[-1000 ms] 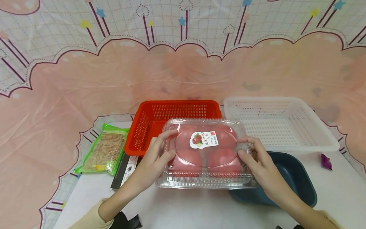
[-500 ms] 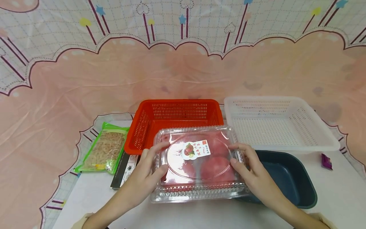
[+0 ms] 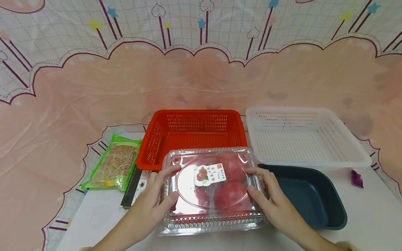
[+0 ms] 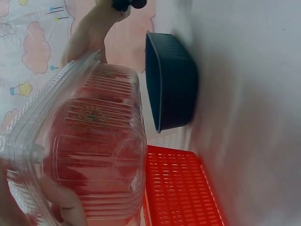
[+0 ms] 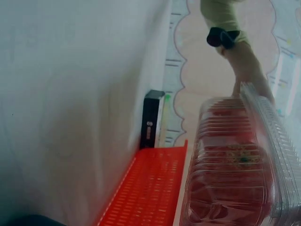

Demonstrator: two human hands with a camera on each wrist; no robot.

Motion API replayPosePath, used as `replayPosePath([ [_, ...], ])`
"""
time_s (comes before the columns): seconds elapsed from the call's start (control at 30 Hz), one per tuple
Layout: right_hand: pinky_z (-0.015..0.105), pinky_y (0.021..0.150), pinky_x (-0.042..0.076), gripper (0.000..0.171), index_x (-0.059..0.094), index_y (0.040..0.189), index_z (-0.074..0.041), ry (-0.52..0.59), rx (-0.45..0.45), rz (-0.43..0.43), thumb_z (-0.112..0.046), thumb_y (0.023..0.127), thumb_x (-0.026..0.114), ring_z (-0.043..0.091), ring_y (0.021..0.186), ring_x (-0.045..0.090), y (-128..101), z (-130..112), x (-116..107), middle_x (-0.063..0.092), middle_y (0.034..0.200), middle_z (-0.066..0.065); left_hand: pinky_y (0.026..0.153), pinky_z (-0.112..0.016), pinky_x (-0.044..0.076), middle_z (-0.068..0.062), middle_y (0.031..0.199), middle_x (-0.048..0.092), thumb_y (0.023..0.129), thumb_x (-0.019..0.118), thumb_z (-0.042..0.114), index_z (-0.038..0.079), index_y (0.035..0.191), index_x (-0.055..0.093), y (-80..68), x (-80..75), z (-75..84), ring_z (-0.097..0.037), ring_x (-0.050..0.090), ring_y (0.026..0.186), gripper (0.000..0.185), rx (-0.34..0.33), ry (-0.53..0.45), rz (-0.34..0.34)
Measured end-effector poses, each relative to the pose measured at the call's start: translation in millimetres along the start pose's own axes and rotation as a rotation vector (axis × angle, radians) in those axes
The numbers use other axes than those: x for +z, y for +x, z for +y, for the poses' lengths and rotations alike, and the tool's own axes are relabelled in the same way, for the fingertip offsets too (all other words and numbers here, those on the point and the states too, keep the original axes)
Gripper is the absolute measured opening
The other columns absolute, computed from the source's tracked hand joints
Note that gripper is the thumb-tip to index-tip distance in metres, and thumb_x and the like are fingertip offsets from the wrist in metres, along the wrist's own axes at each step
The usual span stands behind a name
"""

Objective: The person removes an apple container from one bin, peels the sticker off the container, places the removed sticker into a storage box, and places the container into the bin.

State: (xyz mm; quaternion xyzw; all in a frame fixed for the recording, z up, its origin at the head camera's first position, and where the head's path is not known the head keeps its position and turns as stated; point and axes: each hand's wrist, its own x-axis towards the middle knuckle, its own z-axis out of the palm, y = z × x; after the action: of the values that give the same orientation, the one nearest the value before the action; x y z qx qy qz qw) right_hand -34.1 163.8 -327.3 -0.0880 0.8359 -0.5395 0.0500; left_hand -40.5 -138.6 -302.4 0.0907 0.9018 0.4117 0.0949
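A clear plastic clamshell box (image 3: 208, 190) with red tomatoes inside and a fruit label on its lid is held just above the white table, in front of the red basket (image 3: 191, 134). My left hand (image 3: 157, 198) grips its left end, thumb on the lid. My right hand (image 3: 267, 198) grips its right end the same way. The left wrist view shows the ribbed underside of the box (image 4: 94, 150) with a fingertip under it. The right wrist view shows the box (image 5: 235, 174) from below with the other arm behind it.
A white basket (image 3: 306, 137) stands at the back right, and a dark blue tub (image 3: 309, 197) sits in front of it. A green packet of noodles (image 3: 113, 164) and a black flat box (image 3: 132, 188) lie at the left. A small purple packet (image 3: 357, 177) lies far right.
Both hands have brought the tomato box down and toward me, to the left, off the blue tub and lower over the table.
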Motion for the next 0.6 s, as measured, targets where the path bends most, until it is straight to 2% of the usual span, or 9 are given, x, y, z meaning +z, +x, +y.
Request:
replayPosePath([
  [0.23, 0.027, 0.074, 0.053, 0.047, 0.04, 0.138, -0.037, -0.004, 0.017, -0.045, -0.027, 0.095, 0.058, 0.029, 0.117, 0.036, -6.1, 4.0, 9.7, 0.039, 0.124, 0.007, 0.069, -0.038, 0.047, -0.006, 0.103, 0.041, 0.09, 0.061, 0.041, 0.053, 0.139, 0.029, -10.4, 1.6, -10.9, -0.022, 0.049, 0.093, 0.06, -0.064, 0.02, -0.021],
  [0.4, 0.023, 0.075, 0.053, 0.053, 0.039, 0.14, -0.042, -0.004, 0.046, -0.071, -0.028, 0.093, 0.061, 0.021, 0.113, 0.037, -10.1, 11.9, 19.6, 0.042, 0.117, 0.005, 0.075, -0.047, 0.049, -0.004, 0.111, 0.043, 0.091, 0.061, 0.041, 0.053, 0.142, 0.028, -16.2, 9.8, -27.7, -0.024, 0.052, 0.103, 0.062, -0.06, 0.029, -0.016],
  [0.5, 0.023, 0.074, 0.05, 0.055, 0.039, 0.142, -0.042, -0.038, 0.024, -0.071, -0.028, 0.093, 0.061, 0.016, 0.107, 0.038, -12.9, 18.3, 25.5, 0.042, 0.112, 0.004, 0.075, -0.041, 0.047, -0.002, 0.108, 0.043, 0.092, 0.06, 0.039, 0.051, 0.144, 0.028, -18.6, 15.2, -36.3, -0.018, 0.051, 0.096, 0.062, -0.042, 0.041, -0.013],
  [0.6, 0.023, 0.071, 0.045, 0.057, 0.038, 0.144, -0.04, -0.079, 0.007, -0.069, -0.028, 0.093, 0.061, 0.012, 0.101, 0.039, -14.7, 24.4, 31.5, 0.042, 0.107, 0.003, 0.067, -0.03, 0.039, -0.001, 0.101, 0.042, 0.091, 0.061, 0.036, 0.049, 0.145, 0.028, -21.3, 19.8, -43.7, -0.012, 0.047, 0.08, 0.064, -0.046, 0.063, -0.011],
])
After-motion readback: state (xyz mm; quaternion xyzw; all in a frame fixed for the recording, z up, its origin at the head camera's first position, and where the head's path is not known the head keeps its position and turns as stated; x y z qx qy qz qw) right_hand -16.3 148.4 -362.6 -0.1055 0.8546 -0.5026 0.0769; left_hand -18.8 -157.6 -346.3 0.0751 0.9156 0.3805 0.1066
